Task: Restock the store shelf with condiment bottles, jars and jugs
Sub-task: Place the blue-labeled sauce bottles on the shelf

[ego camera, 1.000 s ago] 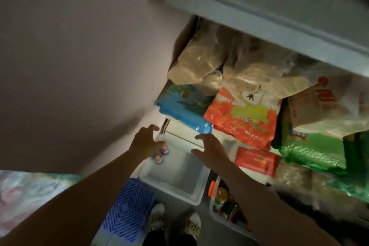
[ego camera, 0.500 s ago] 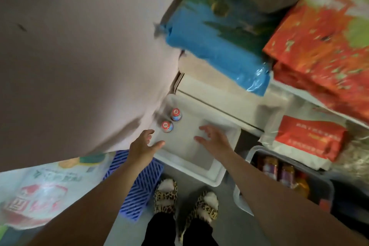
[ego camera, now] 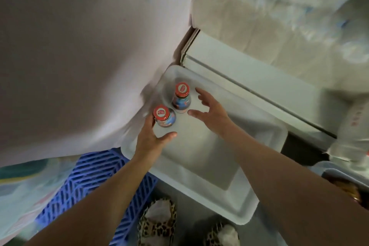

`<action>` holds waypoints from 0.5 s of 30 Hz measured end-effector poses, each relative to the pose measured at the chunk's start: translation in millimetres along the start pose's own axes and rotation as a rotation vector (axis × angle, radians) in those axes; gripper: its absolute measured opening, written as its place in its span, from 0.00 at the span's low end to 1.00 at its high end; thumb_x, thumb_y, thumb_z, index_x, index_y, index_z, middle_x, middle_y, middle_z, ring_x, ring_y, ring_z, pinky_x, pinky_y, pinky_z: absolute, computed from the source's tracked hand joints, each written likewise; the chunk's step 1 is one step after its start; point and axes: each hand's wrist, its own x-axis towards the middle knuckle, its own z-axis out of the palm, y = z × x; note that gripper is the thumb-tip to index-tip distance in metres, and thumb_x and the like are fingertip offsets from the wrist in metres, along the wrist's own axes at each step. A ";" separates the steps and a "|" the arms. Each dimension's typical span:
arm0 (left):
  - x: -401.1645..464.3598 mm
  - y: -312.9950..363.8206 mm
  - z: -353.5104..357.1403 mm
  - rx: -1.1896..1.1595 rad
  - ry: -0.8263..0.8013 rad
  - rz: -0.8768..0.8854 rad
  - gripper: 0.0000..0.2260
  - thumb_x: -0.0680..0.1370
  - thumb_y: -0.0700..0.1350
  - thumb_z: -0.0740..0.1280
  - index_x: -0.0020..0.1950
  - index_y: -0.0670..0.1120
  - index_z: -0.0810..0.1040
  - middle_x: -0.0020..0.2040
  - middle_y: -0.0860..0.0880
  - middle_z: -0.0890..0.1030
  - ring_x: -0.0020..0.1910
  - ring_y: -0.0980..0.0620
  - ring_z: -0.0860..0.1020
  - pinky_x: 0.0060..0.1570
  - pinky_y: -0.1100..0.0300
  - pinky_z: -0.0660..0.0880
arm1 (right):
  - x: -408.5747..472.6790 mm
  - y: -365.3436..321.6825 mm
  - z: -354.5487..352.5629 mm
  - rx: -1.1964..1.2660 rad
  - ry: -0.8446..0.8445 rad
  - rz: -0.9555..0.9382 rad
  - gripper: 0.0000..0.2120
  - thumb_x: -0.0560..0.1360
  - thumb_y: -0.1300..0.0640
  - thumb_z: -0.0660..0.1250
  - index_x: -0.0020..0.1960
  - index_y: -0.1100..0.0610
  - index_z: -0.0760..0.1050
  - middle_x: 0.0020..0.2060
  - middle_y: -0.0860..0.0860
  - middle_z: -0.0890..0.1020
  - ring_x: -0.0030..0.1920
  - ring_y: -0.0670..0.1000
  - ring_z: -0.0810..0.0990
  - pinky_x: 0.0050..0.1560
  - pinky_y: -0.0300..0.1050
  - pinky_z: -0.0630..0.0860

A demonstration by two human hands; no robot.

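Step in hand, as judged: collecting stock. Two red-capped jars stood upright in the white bin's [ego camera: 265,166] far-left corner. The left hand [ego camera: 148,140], spread, cupped the nearer jar [ego camera: 164,117] without closing on it; the right hand [ego camera: 211,112], spread, reached beside the farther jar [ego camera: 181,97]. Each hand needed to close, then lift. Labels unreadable; shelf goods at upper right blurred.

Nothing legible in the head view. Red cap on the near jar [ego camera: 161,113] carries a white-bordered emblem with pale characters, too blurred to read. Red cap on the far jar [ego camera: 182,89] has the same kind of emblem, also unreadable. Both jars' blue-and-red wrap labels are smeared. Faint red marks on the white bag [ego camera: 357,118] at right: cannot make out characters. No numbers or signs readable.
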 end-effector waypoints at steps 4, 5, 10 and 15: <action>21.2 -17.3 11.5 0.010 0.059 0.009 0.39 0.67 0.50 0.80 0.74 0.55 0.65 0.66 0.58 0.75 0.66 0.58 0.72 0.66 0.58 0.69 | 25.0 19.2 18.6 0.041 -0.017 -0.063 0.39 0.68 0.57 0.81 0.74 0.41 0.69 0.66 0.42 0.76 0.67 0.47 0.72 0.60 0.46 0.75; 25.7 -20.2 12.7 0.011 0.067 0.015 0.39 0.67 0.50 0.81 0.73 0.55 0.66 0.66 0.57 0.76 0.66 0.58 0.73 0.66 0.60 0.69 | 28.6 21.4 23.2 0.050 -0.011 -0.085 0.38 0.68 0.57 0.81 0.73 0.41 0.70 0.66 0.42 0.77 0.67 0.46 0.73 0.58 0.45 0.75; 40.0 -21.2 16.6 0.041 0.084 0.082 0.35 0.67 0.44 0.81 0.71 0.48 0.71 0.61 0.54 0.79 0.59 0.58 0.76 0.51 0.81 0.67 | 35.0 25.4 38.3 0.042 0.045 -0.162 0.34 0.67 0.57 0.82 0.66 0.38 0.71 0.60 0.39 0.79 0.64 0.42 0.75 0.61 0.45 0.75; 47.6 -27.7 13.9 0.025 0.080 0.144 0.32 0.64 0.45 0.82 0.65 0.46 0.76 0.58 0.50 0.82 0.57 0.54 0.80 0.60 0.55 0.78 | 38.5 25.7 40.9 0.054 0.039 -0.182 0.32 0.67 0.58 0.81 0.64 0.39 0.71 0.59 0.39 0.79 0.61 0.38 0.76 0.61 0.39 0.75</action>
